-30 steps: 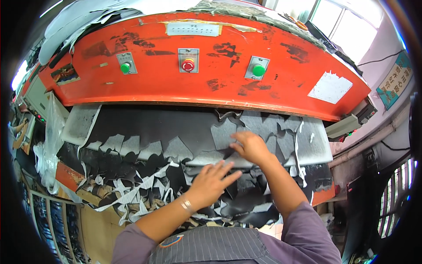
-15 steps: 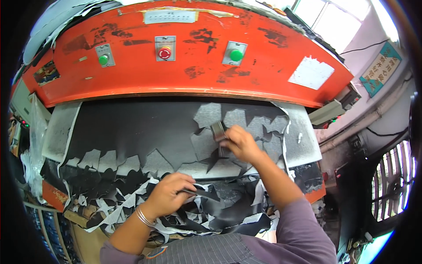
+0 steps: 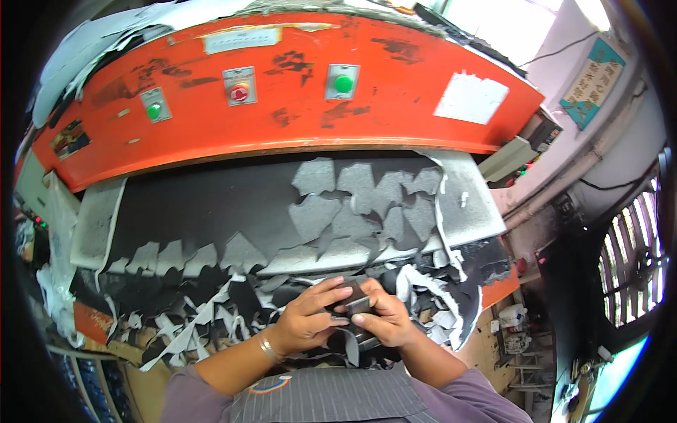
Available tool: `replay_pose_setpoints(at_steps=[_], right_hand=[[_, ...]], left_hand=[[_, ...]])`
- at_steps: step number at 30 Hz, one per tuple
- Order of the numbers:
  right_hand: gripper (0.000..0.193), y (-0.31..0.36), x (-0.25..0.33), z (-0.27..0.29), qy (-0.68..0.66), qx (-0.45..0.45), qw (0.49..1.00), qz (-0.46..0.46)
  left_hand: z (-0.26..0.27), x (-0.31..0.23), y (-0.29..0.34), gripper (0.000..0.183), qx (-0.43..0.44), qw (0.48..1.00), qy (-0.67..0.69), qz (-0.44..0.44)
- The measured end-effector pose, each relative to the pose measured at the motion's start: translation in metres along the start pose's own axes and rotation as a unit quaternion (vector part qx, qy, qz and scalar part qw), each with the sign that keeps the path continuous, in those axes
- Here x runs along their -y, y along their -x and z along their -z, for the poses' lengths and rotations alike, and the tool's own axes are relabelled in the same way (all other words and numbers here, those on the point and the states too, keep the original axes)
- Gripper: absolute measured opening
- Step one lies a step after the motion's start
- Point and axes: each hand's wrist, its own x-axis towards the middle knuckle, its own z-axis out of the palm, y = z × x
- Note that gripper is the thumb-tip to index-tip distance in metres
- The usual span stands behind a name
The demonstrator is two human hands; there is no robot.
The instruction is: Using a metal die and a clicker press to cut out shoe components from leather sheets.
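My hands meet low over the scraps at the near edge of the bench. In my right hand (image 3: pixel 388 319) is a small metal cutting die (image 3: pixel 359 305), its fingers closed around the side. My left hand (image 3: pixel 307 319) closes on dark cut pieces (image 3: pixel 351 347) of sheet material against the die; how many is hidden by the fingers. Beyond them lies a black sheet (image 3: pixel 204 201) on the pale cutting bed (image 3: pixel 479 204). Grey cut-out gaps (image 3: pixel 314 215) show at its right and along its near edge.
An orange-red press beam (image 3: pixel 296 120) spans the far side, with two green buttons (image 3: pixel 343 84) and a red one (image 3: pixel 240 92). Tangled black and white scraps (image 3: pixel 204 321) heap along the near edge. A barred fan (image 3: pixel 631 275) stands at the right.
My right hand has drawn the die back from the sheet toward my body. My left hand has moved right and meets it. The view has shifted slightly.
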Motion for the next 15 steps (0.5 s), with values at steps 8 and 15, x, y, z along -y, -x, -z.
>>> replay_pose_setpoints(at_steps=[8, 15], right_hand=[[0.014, -0.039, -0.001, -0.05, -0.038, 0.029, 0.998, 0.031], [0.019, -0.127, -0.017, -0.091, 0.291, -0.07, 0.941, 0.156]], left_hand=[[0.028, -0.021, 0.039, 0.03, -0.178, 0.975, -0.132, 0.022], [0.077, -0.027, 0.126, 0.014, -0.422, 0.81, -0.121, 0.389]])
